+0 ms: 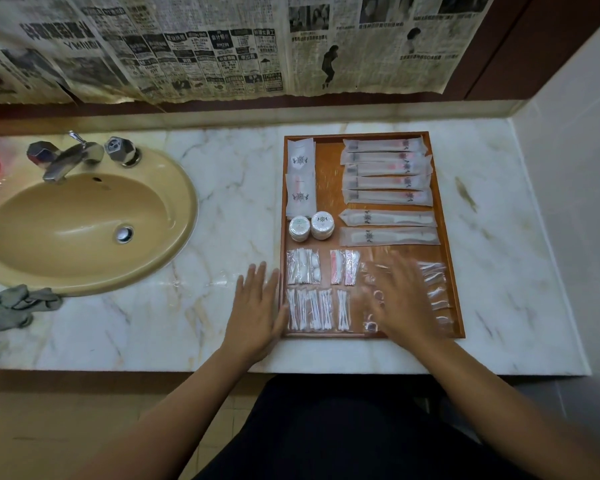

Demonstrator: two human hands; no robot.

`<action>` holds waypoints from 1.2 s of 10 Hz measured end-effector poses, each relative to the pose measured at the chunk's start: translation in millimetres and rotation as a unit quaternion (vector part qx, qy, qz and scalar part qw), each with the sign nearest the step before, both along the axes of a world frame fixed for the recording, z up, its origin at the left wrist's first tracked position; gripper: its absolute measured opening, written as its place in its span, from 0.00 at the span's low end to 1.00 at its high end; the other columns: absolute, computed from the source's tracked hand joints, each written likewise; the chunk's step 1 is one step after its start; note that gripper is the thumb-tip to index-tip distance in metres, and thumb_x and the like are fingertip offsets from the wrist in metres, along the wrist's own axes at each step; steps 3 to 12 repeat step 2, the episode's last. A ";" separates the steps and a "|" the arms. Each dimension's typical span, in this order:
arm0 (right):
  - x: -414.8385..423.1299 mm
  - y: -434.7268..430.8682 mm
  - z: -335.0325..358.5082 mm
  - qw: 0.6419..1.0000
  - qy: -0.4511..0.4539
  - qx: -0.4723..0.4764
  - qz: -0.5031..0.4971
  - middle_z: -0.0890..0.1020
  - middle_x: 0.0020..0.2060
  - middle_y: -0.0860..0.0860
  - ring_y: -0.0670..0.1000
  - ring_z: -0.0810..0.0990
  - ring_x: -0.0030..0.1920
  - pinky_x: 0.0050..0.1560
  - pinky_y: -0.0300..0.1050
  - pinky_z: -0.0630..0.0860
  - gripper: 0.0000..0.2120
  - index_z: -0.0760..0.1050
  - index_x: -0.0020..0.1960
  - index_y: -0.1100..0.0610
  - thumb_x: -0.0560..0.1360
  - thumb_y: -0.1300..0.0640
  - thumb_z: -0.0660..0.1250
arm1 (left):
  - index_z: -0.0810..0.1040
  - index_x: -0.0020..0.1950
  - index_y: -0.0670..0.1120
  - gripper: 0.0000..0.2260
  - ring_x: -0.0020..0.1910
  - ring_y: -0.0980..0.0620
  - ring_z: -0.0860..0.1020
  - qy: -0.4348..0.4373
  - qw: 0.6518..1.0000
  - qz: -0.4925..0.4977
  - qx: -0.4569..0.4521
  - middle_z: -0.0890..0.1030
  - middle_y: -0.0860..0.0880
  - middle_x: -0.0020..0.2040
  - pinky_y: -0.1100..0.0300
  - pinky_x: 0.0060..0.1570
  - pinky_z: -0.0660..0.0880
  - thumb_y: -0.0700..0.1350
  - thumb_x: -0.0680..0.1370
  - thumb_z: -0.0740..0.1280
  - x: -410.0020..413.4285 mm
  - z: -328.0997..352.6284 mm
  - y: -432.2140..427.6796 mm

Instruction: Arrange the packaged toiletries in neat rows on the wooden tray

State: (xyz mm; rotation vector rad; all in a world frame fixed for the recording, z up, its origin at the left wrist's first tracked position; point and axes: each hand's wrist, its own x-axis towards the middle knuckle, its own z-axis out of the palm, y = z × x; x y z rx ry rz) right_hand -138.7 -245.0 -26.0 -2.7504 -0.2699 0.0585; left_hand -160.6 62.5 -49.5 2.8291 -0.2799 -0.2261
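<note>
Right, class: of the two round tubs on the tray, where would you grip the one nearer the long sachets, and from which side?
Probably from above, pinching the round tub across its curved wall, near side to far side: it stands upright, its twin crowds one flank and a long sachet the other.

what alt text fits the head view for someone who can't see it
Two open hands tidy packaged toiletries laid in rows on a wooden tray on a marble counter. The left hand lies flat at the tray's left edge; the blurred right hand is over small packets. A tan sink sits left.
</note>
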 end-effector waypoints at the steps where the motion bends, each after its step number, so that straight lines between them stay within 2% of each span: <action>1: 3.0 -54.2 -7.3 0.989 0.045 -0.042 -0.136 0.61 0.80 0.56 0.60 0.56 0.80 0.79 0.63 0.50 0.28 0.61 0.80 0.53 0.83 0.44 0.52 | 0.53 0.83 0.46 0.31 0.82 0.44 0.44 0.036 0.998 0.046 0.025 0.50 0.43 0.83 0.42 0.80 0.46 0.60 0.84 0.46 3.5 -13.7 19.6; 2: -10.6 -106.9 -15.9 0.967 0.125 -0.028 -0.222 0.61 0.80 0.57 0.61 0.56 0.80 0.79 0.64 0.53 0.35 0.61 0.80 0.53 0.82 0.35 0.39 | 0.54 0.83 0.47 0.30 0.82 0.44 0.45 0.051 0.997 0.054 0.023 0.51 0.43 0.83 0.41 0.80 0.48 0.58 0.84 0.44 -0.2 -23.3 33.0; 12: -10.6 -106.9 -15.9 0.967 0.125 -0.028 -0.222 0.61 0.80 0.57 0.61 0.56 0.80 0.79 0.64 0.53 0.35 0.61 0.80 0.53 0.82 0.35 0.39 | 0.54 0.83 0.47 0.30 0.82 0.44 0.45 0.051 0.997 0.054 0.023 0.51 0.43 0.83 0.41 0.80 0.48 0.58 0.84 0.44 -0.2 -23.3 33.0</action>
